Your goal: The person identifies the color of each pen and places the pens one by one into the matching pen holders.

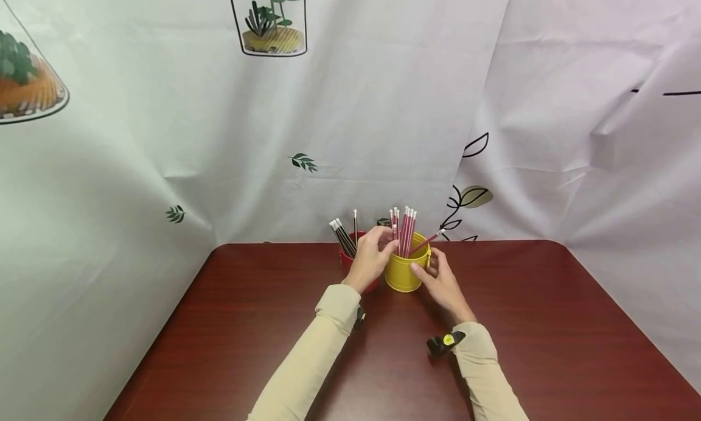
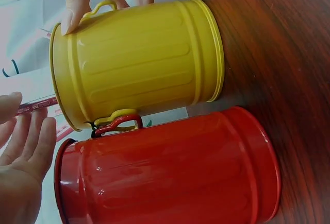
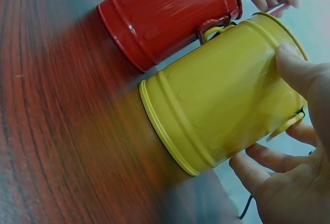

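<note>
Two small metal buckets stand side by side, a yellow one (image 1: 404, 277) and a red one (image 2: 170, 172). Several red pencils (image 1: 408, 232) with white erasers stand in the yellow bucket, one of them leaning far to the right. In the red bucket are several black pencils (image 1: 342, 235). My left hand (image 1: 370, 258) is above the buckets and pinches a red pencil (image 2: 38, 105) at the yellow bucket's left rim. At the right side of the yellow bucket, my right hand (image 3: 289, 162) holds it near the handle, thumb by the rim.
Both buckets stand near the far edge of a dark red-brown wooden table (image 1: 246, 323). Behind and beside it hangs a white printed cloth (image 1: 383, 104). A black device (image 1: 445, 344) is strapped to the right wrist.
</note>
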Demonstrator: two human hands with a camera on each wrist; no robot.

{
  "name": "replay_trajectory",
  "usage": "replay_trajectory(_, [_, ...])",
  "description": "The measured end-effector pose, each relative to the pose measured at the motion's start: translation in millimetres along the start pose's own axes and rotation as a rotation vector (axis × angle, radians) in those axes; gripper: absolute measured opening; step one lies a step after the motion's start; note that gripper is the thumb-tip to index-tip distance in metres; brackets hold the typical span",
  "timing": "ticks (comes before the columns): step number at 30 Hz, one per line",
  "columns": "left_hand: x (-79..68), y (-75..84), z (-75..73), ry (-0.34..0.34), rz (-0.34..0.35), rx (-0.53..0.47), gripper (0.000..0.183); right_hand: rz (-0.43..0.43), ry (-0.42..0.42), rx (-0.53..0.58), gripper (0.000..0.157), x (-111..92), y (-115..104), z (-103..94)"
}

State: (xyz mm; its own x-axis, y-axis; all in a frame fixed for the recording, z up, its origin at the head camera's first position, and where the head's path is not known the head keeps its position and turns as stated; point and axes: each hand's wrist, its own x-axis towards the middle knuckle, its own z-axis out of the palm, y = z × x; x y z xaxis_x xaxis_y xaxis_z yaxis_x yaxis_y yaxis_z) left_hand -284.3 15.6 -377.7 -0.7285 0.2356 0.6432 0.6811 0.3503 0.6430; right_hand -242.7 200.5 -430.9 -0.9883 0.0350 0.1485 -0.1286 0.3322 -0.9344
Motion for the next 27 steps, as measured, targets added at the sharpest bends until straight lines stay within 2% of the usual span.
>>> replay_trajectory(7, [-9.9, 9.0, -2.6, 0.040, -0.044, 0.023, 0.017, 0.002, 0.017, -0.024, 0.077, 1.8, 0.2, -10.7])
replay_trajectory(12, [-24.6, 12.8, -14.0, 0.038, -0.066, 0.030, 0.016, 0.039, 0.022, -0.042, 0.081, -1.0, 1.0, -9.7])
replay_trajectory(19, [-42.3, 20.3, -40.8, 0.056, -0.021, 0.017, 0.014, 0.067, 0.008, -0.030, 0.083, 0.0, -3.5, -7.7])
replay_trajectory(24, [-66.4, 12.2, -67.4, 0.006, -0.004, 0.086, 0.012, 0.051, 0.022, -0.040, 0.082, 0.3, -3.8, -16.9])
replay_trajectory(27, [-81.5, 4.7, -88.9, -0.026, -0.027, 0.148, 0.015, 0.044, 0.035, -0.090, 0.078, -3.4, -2.4, -29.9])
